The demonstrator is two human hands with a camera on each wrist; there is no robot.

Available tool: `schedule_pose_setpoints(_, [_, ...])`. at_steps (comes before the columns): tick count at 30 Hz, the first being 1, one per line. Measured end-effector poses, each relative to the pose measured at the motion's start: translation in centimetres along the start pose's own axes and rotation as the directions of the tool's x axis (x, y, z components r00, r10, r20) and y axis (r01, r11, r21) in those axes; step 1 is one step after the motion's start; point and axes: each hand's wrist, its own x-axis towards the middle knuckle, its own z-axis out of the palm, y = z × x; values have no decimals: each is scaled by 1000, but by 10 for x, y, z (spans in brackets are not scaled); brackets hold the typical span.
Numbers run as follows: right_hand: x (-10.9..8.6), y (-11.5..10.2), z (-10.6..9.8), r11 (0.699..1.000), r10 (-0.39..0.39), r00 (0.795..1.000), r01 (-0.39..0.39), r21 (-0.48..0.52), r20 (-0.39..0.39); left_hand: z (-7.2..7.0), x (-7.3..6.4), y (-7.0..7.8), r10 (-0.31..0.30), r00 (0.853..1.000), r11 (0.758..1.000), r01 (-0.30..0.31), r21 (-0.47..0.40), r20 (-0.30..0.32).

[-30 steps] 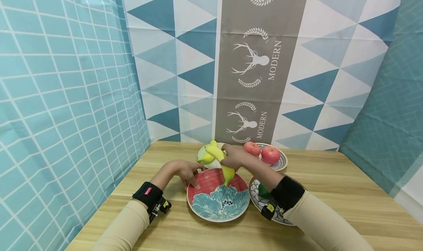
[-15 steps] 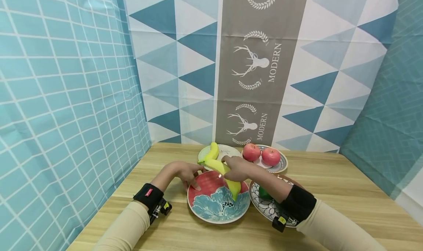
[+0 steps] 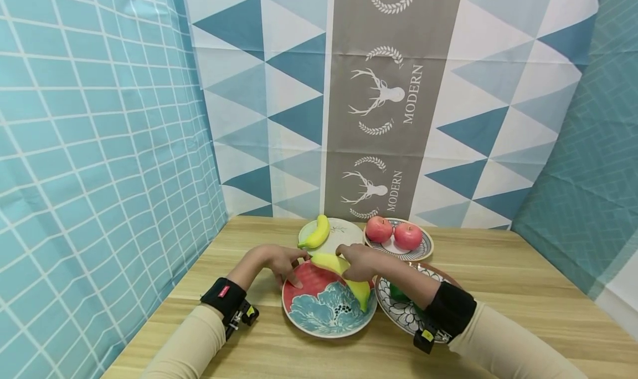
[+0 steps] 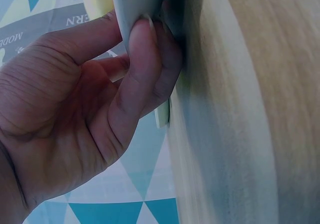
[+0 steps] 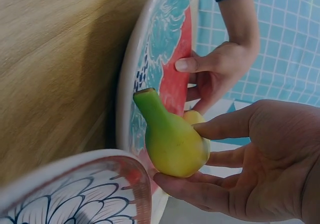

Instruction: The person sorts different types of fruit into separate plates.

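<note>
In the head view a red plate with a blue flower [image 3: 331,312] lies at the middle of the table. My left hand [image 3: 286,264] grips its left rim, thumb on the inner face and fingers under the edge, as the left wrist view [image 4: 142,49] shows from below. Over the plate's right half, my right hand [image 3: 360,261] holds a yellow banana [image 3: 360,290] between thumb and fingers. The banana's green stem end [image 5: 150,106] points down toward the flower in the right wrist view. Part of the banana's middle is hidden by the fingers.
Behind stands a pale plate [image 3: 344,235] bearing another banana [image 3: 318,234]. Two red apples [image 3: 380,230] share a patterned oval plate [image 3: 423,249] at back right. Under my right forearm is a petal-patterned bowl [image 3: 394,310] with a green item [image 3: 397,292], partly covered.
My right hand has brought the banana from over the pale plate toward me and right, lower over the red plate. The left hand keeps its hold on the rim.
</note>
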Motion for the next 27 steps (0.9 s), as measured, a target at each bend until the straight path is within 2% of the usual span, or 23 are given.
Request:
schedule_pose_setpoints(9, [1,-4,3,999,17,1000,-17,-45,2,-2,-3,2,1,1000,1000,-1,-7,5])
schedule_pose_setpoints(27, [5,-1,12,996,53,999,-53,-67,-3,-1,0,-3,4,1000,1000,-4,-2,7])
